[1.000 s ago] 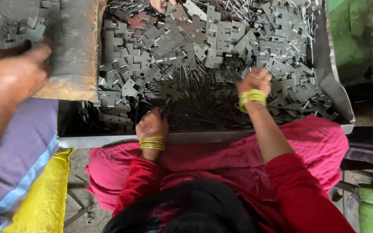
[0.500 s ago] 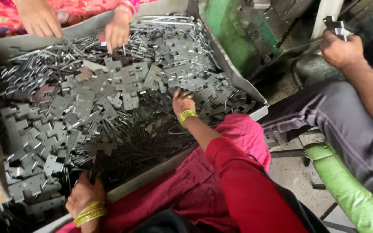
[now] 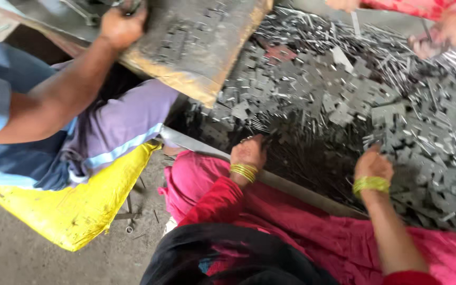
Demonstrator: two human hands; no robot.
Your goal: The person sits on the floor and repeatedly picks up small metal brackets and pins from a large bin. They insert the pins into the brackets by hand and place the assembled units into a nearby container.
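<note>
My left hand (image 3: 249,153), with yellow bangles at the wrist, rests knuckles up just inside the near rim of a big metal tray (image 3: 291,184), its fingers curled down into thin dark metal rods (image 3: 296,158). Further right, my right hand (image 3: 371,164), also in yellow bangles, reaches into the heap of grey cross-shaped metal pieces (image 3: 344,95). The fingers of both hands are hidden in the pile and blurred, so what they hold does not show. Pink cloth (image 3: 302,227) covers my lap below the tray.
To the left, a person in blue and purple clothes holds a rusty flat metal plate (image 3: 196,47) over the tray's corner with one hand (image 3: 122,24). Another person's hands in pink sleeves (image 3: 434,37) work at the far rim. A yellow sack (image 3: 75,211) lies on the grey floor.
The view has swung left, so the person with the rusty plate and the yellow sack now show. My hands stay in the tray, the left near its rim, the right among the pieces.
</note>
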